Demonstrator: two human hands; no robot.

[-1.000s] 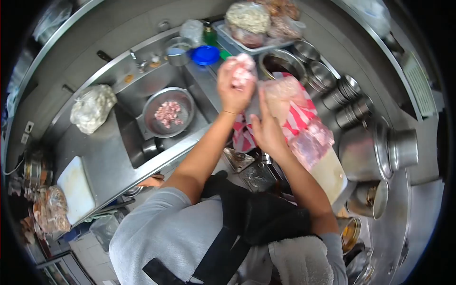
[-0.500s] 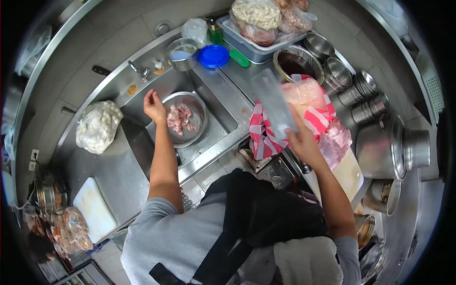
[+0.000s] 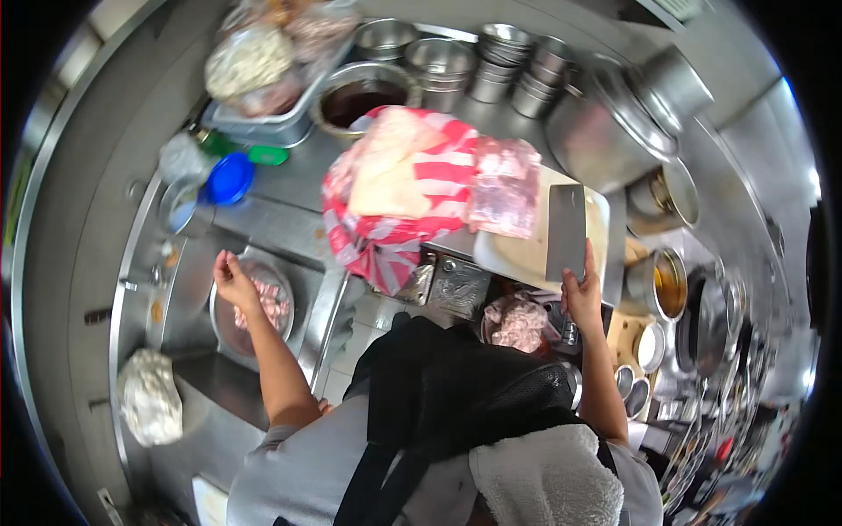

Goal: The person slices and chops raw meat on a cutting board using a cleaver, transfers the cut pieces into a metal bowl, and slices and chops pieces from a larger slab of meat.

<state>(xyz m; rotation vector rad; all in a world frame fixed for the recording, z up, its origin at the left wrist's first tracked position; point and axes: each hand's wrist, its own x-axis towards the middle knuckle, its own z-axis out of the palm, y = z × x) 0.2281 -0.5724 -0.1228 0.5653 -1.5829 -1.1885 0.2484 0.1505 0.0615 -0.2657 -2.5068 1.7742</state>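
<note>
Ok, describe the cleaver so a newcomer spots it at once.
Find the pale cutting board right of the red-and-white striped bag. Over the board, the right hand holds the cleaver. Its broad grey blade sets it apart from the pink meat nearby.

The left hand (image 3: 233, 279) and forearm (image 3: 279, 373) hide part of the bowl (image 3: 230, 329) and of the meat pieces (image 3: 275, 303) from me, and the right hand (image 3: 582, 294) covers most of the handle of the cleaver (image 3: 567, 232). A white board (image 3: 209, 501) is cut off at the bottom edge, and the clutter (image 3: 728, 447) at far right is too small to tell apart.
</note>
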